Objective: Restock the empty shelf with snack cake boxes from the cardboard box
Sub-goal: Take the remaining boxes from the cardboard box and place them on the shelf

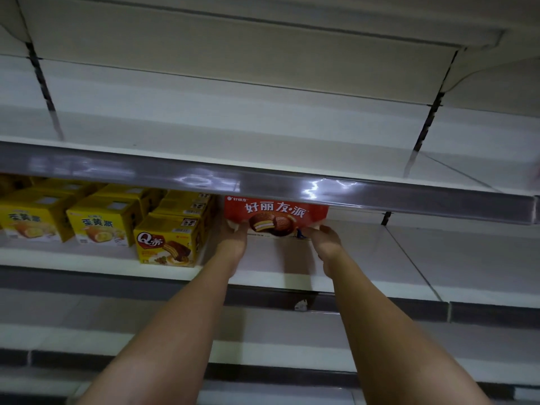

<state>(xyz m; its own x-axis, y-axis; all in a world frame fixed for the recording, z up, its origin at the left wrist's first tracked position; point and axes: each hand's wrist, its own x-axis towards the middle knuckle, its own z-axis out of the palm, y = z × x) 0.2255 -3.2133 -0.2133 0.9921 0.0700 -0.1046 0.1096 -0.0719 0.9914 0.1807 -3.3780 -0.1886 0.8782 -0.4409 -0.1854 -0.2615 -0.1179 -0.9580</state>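
red snack cake box [276, 213] held at both lower corners, left hand [233, 239] and right hand [325, 239] fingers curled on it, steadying it onto the shelf [380, 258] beside yellow boxes [169, 241].

One red snack cake box [276, 213], at least six yellow boxes [169, 241], two hands [233, 244]
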